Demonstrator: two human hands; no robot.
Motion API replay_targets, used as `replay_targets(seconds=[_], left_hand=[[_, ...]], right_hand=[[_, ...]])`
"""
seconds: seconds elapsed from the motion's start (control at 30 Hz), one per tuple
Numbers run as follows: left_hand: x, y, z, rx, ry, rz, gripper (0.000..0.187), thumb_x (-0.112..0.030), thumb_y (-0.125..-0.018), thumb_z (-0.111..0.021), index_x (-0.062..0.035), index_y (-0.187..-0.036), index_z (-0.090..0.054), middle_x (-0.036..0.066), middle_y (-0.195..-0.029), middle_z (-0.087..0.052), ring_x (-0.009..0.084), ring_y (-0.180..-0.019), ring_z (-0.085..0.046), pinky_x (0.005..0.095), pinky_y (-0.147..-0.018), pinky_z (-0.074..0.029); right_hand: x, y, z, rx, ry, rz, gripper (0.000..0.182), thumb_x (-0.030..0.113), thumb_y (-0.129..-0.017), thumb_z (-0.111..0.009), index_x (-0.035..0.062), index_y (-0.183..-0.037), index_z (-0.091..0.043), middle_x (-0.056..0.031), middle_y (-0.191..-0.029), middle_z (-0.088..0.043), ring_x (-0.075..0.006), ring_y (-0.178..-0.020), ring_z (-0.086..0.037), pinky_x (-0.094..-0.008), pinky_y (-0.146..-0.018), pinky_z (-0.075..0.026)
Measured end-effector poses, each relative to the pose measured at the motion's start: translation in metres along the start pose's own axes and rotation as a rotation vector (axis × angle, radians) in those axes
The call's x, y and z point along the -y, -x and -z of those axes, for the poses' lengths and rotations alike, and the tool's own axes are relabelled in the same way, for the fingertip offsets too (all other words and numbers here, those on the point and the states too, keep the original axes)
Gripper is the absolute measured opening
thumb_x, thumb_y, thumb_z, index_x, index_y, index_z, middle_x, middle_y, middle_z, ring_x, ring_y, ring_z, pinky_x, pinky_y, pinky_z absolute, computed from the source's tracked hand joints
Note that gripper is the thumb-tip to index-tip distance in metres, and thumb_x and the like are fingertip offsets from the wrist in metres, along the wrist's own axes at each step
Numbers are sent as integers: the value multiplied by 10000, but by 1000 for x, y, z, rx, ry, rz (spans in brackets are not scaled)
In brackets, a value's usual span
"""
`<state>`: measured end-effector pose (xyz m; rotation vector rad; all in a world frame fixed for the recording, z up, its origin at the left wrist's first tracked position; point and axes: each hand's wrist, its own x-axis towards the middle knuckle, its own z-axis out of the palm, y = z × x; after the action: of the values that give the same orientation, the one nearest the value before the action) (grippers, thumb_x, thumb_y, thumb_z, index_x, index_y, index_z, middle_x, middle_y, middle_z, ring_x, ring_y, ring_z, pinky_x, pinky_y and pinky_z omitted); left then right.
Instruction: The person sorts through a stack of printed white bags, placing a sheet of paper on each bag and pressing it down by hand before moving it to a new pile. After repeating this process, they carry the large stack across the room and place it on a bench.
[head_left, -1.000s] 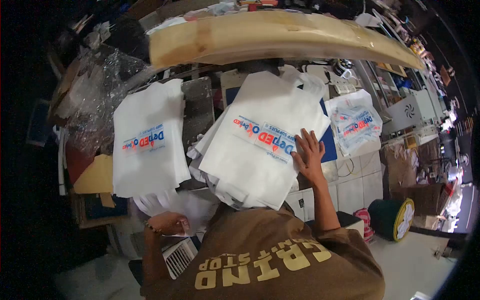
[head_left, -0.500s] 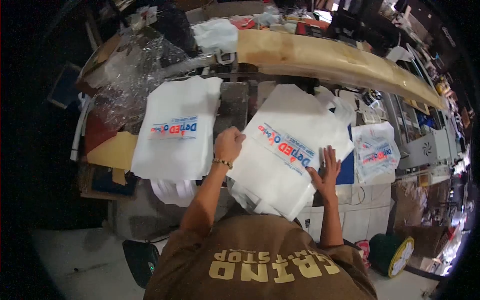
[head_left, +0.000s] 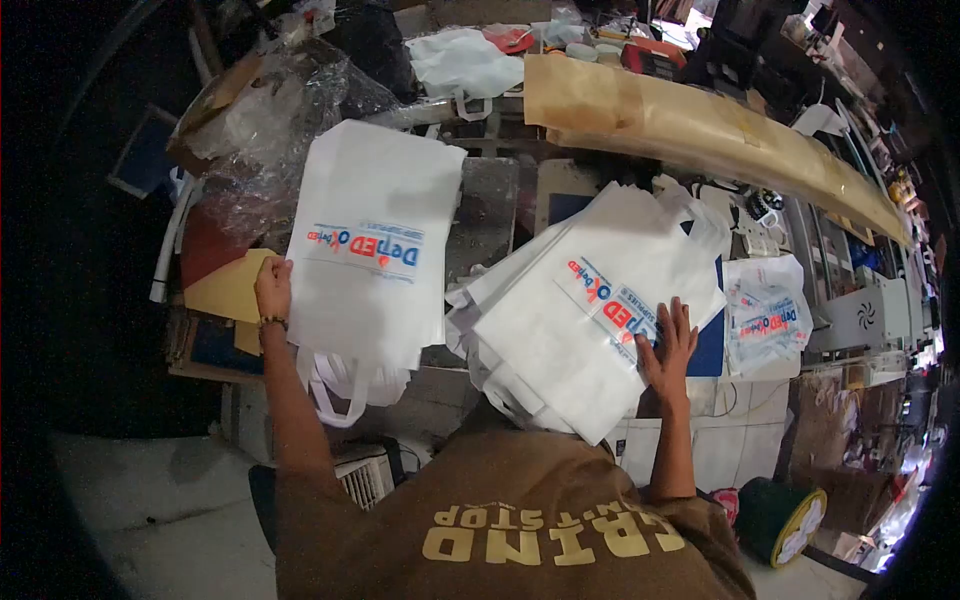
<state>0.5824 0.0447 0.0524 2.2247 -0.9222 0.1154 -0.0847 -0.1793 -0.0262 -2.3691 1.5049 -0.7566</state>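
A white tote bag [head_left: 375, 290] with red and blue printing lies on top of the left pile, its strap handle [head_left: 345, 400] hanging over the front edge. My left hand [head_left: 273, 288] is closed on that bag's left edge, fingers curled and partly hidden. On the right, a fanned-out stack of similar white bags [head_left: 570, 350] lies at a slant. My right hand [head_left: 670, 350] rests on the stack's right side near the print, fingers spread.
A long brown wrapped roll [head_left: 700, 110] lies across the back. Clear plastic wrap [head_left: 270, 150] and a yellow envelope [head_left: 225, 285] are at the left. Another printed bag [head_left: 768, 315] lies at the right. A green spool [head_left: 780, 520] sits below.
My left hand has moved left, from the right stack's edge to the left pile's far edge. A bag with a visible handle now tops that pile. My right hand stays on the right stack.
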Motion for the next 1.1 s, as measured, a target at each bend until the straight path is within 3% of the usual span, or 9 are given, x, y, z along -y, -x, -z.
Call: replay_targets(seconds=[0.2, 0.33, 0.37, 0.5, 0.57, 0.7, 0.83, 0.97, 1.1], left_hand=[[64, -13, -41, 65, -354, 189, 261, -238, -874, -714, -57, -1055, -666, 187, -927, -683, 377, -860, -653, 465, -820, -515], [-36, -3, -66, -93, -337, -180, 306, -229, -854, -705, 3, -1047, -655, 194, -1072, -645, 364, -972, -621, 462, -874, -492], [-33, -9, -106, 27, 193, -223, 322, -235, -871, -694, 30, -1047, -647, 188, -1037, -653, 366, -951, -621, 450, -858, -497], [-240, 89, -207, 571, 515, -477, 232, -193, -861, -725, -19, -1013, -716, 153, -997, -691, 342, -967, -653, 399, -859, -516], [-302, 127, -240, 552, 377, -769, 366, -146, -836, -718, -7, -1170, -661, 168, -1181, -635, 331, -1116, -599, 409, -934, -488], [-331, 132, -290, 534, 226, -759, 520, -145, -704, -758, -26, -1198, -648, 199, -1193, -556, 386, -1104, -556, 432, -975, -479], [-334, 119, -296, 662, 189, -767, 479, -138, -656, -764, -67, -1121, -673, 198, -1160, -537, 391, -1061, -566, 450, -945, -486], [-344, 116, -291, 670, 304, -712, 88, -80, -773, -671, -42, -851, -658, 141, -952, -609, 346, -990, -598, 461, -890, -491], [-341, 147, -265, 316, 222, -1075, 82, -76, -819, -612, -62, -738, -614, 101, -833, -599, 298, -845, -600, 441, -750, -459]], right_hand=[[-2, -4, 12, 91, -38, -11, 745, 439, -807, -740, 104, -1435, -520, -132, -1599, -328, -345, -1508, -216, -584, -1184, -100], [3, -12, 32, 104, -10, 52, 673, 438, -808, -743, 98, -1366, -582, -128, -1553, -410, -355, -1465, -294, -520, -1151, -180], [3, -15, 33, 103, -7, 47, 673, 438, -808, -743, 98, -1366, -582, -128, -1553, -410, -355, -1465, -294, -520, -1151, -180], [-5, -20, 22, -53, 20, 28, 444, 292, -926, -629, 94, -1324, -617, -129, -1520, -453, -362, -1449, -323, -509, -1146, -200], [-32, -19, 5, -128, -16, 79, 380, 239, -926, -589, 98, -1277, -628, -138, -1476, -497, -374, -1406, -394, -520, -1113, -286], [-31, -13, 2, -192, -8, 76, 340, 173, -937, -560, 114, -1261, -646, -120, -1468, -513, -357, -1404, -409, -507, -1114, -287], [-34, -13, 1, -205, -79, 38, 343, 124, -925, -565, 132, -1254, -662, -82, -1476, -513, -311, -1419, -398, -481, -1137, -252], [-34, -12, 4, -180, -100, 5, 346, 144, -927, -562, 125, -1259, -658, -85, -1477, -513, -304, -1434, -384, -475, -1145, -237], [-36, -12, 5, -203, -165, 29, 350, 133, -928, -549, 116, -1260, -660, -96, -1463, -531, -309, -1431, -395, -470, -1143, -238]])
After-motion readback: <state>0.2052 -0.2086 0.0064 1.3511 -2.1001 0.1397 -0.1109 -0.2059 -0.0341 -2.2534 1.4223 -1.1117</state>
